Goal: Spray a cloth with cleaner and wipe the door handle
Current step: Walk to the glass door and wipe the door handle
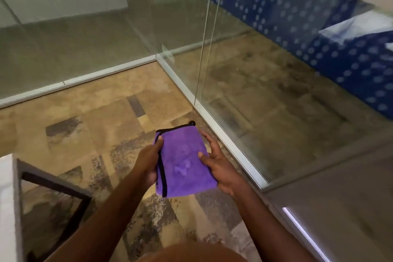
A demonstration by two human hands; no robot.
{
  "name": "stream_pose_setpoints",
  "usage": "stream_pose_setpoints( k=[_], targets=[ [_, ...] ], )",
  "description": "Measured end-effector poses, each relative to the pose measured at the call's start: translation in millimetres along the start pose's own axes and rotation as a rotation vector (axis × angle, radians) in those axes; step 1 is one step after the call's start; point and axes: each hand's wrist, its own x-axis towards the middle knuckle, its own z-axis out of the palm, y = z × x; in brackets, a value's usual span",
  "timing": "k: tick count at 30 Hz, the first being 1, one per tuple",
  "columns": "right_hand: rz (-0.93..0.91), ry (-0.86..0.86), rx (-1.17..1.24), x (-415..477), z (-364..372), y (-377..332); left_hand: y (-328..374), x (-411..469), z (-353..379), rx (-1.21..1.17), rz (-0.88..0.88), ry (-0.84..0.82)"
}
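Observation:
A folded purple cloth [184, 161] with black edging is held flat in front of me, above the carpet. Darker damp patches show on its top face. My left hand [148, 159] grips its left edge, thumb on top. My right hand [219, 166] holds its right edge, thumb resting on the cloth. No spray bottle and no door handle are in view.
Glass walls [255, 83] with a metal floor rail [225, 134] meet at a corner ahead. A blue dotted band [297, 19] runs behind the glass on the right. Patterned tan and grey carpet [95, 112] lies below. A white ledge and dark-framed object [53, 202] stand at lower left.

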Motion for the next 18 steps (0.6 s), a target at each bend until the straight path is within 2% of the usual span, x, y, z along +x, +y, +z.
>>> stream_pose_setpoints(
  k=[9,14,18],
  targets=[
    [-0.072,0.102,-0.036,-63.7,-123.8,-25.7,-54.8,-5.2,133.1,0.257,0.129,-0.036],
    [-0.131,0.073,-0.076,-99.7,-177.3,-34.2,-75.3,-7.1,192.9,0.403,0.238,-0.217],
    [-0.171,0.127,-0.047,-128.3,-203.6,-39.3,-88.2,-1.0,223.7,0.510,0.332,-0.394]
  ],
)
